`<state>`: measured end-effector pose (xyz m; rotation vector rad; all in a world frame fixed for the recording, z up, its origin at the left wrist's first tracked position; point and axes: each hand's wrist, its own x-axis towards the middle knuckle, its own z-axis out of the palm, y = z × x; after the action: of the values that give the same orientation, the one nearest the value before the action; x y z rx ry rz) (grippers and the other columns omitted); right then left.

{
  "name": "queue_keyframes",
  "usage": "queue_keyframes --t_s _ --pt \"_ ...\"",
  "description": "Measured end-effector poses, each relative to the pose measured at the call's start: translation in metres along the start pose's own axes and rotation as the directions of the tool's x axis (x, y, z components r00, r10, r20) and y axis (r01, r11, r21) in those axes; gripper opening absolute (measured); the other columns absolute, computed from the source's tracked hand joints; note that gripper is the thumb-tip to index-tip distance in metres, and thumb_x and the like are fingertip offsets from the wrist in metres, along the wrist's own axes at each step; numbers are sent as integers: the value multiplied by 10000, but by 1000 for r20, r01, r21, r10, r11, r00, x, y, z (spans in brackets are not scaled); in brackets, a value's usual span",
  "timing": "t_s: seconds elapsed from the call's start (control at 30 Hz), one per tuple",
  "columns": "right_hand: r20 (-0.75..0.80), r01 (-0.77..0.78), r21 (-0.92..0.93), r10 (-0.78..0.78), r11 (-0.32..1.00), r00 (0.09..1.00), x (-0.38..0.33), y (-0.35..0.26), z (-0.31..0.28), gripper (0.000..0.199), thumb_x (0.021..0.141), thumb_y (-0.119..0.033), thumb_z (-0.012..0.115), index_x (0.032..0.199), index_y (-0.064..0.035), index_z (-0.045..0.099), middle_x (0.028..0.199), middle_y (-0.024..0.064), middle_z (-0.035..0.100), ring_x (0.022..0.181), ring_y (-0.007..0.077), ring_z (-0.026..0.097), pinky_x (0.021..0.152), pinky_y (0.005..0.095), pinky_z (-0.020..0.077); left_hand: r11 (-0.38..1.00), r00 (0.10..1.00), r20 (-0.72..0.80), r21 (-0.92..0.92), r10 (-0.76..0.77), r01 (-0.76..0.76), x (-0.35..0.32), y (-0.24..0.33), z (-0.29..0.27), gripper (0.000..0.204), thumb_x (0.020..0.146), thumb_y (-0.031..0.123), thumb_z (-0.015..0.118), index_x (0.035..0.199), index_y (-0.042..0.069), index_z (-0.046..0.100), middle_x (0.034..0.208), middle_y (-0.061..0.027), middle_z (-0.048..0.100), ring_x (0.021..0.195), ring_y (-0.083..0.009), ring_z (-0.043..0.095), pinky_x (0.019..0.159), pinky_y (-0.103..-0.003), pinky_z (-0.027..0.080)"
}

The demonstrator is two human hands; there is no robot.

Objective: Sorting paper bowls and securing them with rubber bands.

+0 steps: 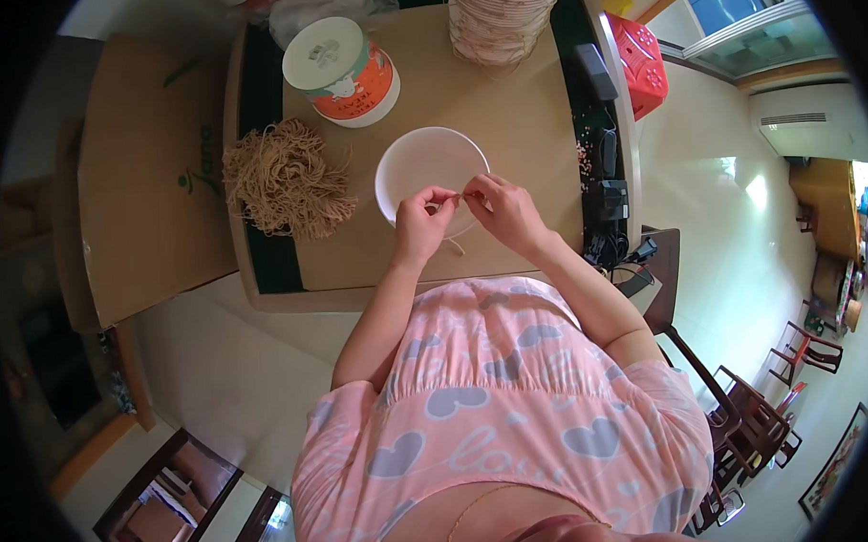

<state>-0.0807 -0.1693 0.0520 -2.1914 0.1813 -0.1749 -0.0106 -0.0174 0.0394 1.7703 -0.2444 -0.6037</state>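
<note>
String point(457, 246), a short pale end, shows just below the near rim of the white tub point(425, 155), between the wrists. Left hand point(421, 226) and right hand point(507, 213) meet over that rim, fingertips nearly touching. Grip on both sides: narrow, thumb against finger, apparently on a bit of the string; the held stretch is too small to make out well. Fine pinch likely because the strand is thin and needs fingertip control. Tub sits close in front of the body, mouth up, probably so both hands can work right at its edge without reaching. Tangled pile of tan cords point(290, 180) lies left of the tub, likely kept near the left hand for easy picking. Lidded container point(356, 78) stands behind the pile, string-wrapped tub point(502, 28) farther back, both seemingly parked out of the hands' way. Brown sheet point(534, 115) lies under the tub, maybe protecting the table point(335, 300). Black adapters point(611, 200) sit along the right edge, off the sheet, likely pushed aside for elbow room.
</note>
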Motion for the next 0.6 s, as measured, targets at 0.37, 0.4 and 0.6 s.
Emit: queue_keyframes --t_s 0.37,0.4,0.6 --pt "5 43 -30 -43 999 999 -2 3 -1 72 846 -133 589 893 -87 618 830 99 624 707 295 629 605 387 499 1000 1000 18 -4 1 -1 1 -5 -2 99 835 88 643 872 2 676 770 -29 680 616 -68 565 572 -228 460" --pt "5 42 -29 -42 999 999 -2 3 -1 72 846 -133 589 893 -87 618 830 99 624 707 295 629 605 387 499 1000 1000 24 0 -1 1 0 -5 -1 99 832 89 647 872 3 675 768 -27 677 608 -66 557 568 -227 458" --pt "5 42 -38 -41 998 999 -1 6 -1 75 847 -138 589 892 -89 623 830 94 625 714 296 626 607 387 497 999 999 29 41 -33 32 -1 -1 0 102 826 104 658 864 10 676 758 -23 673 602 -62 545 560 -224 452"
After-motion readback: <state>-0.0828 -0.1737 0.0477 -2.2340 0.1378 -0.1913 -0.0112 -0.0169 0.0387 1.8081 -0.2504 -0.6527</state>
